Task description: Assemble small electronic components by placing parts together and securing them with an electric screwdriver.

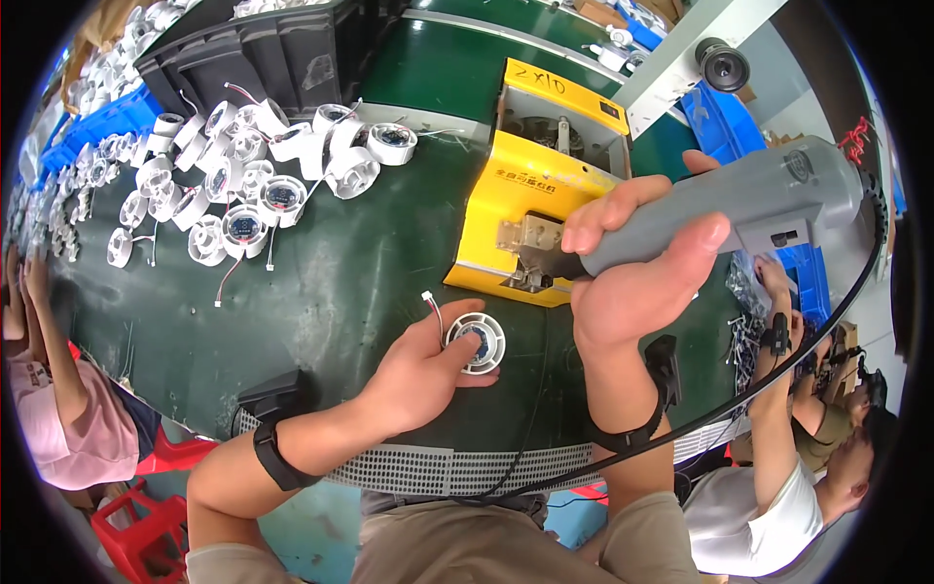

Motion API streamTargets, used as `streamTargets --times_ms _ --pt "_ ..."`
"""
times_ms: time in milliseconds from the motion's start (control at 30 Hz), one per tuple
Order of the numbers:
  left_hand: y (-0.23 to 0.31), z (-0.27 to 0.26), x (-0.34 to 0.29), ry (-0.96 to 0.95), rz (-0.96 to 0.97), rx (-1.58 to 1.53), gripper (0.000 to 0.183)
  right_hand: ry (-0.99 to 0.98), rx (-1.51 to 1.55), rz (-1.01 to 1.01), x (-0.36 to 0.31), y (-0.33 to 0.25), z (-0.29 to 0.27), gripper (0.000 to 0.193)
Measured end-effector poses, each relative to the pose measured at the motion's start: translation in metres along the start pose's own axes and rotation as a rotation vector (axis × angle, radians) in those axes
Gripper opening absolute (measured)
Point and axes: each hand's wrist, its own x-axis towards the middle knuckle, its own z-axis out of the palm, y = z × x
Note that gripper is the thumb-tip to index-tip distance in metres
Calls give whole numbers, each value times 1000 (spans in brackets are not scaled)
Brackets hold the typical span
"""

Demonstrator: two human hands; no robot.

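My left hand [428, 360] grips a round white plastic housing [498, 343] with a small blue circuit board inside. The thumb lies over the board, and a thin cable with a white connector rises from the housing. My right hand [642, 282] is wrapped round a grey electric screwdriver [744, 200], held almost level with its front end pointing left. That end is at the metal outlet of a yellow screw feeder [486, 209]; whether the bit touches a screw there I cannot tell. A black cord [817, 341] runs from the screwdriver's back end and curves down past my right forearm.
Several white housings [282, 195] with boards and cables lie heaped at the left on the green table [331, 321]. Behind them stands a black crate [282, 58]. Blue bins [715, 122] and loose screws [744, 350] are at the right. Other people sit at both sides; red stools [146, 521] stand lower left.
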Motion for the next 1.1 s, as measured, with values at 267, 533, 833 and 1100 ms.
streamTargets --times_ms 267,533,833,1100 --pt "-4 0 0 6 50 -2 38 -9 132 164 -5 -6 0 57" --pt "-6 -3 5 -7 63 -2 37 -48 328 328 -39 -29 -2 74" --pt "0 -5 3 -21 25 20 37 -114 305 321 -59 -30 4 85" --pt "4 -5 3 -24 -5 -29 36 -140 342 276 -62 -23 4 76"
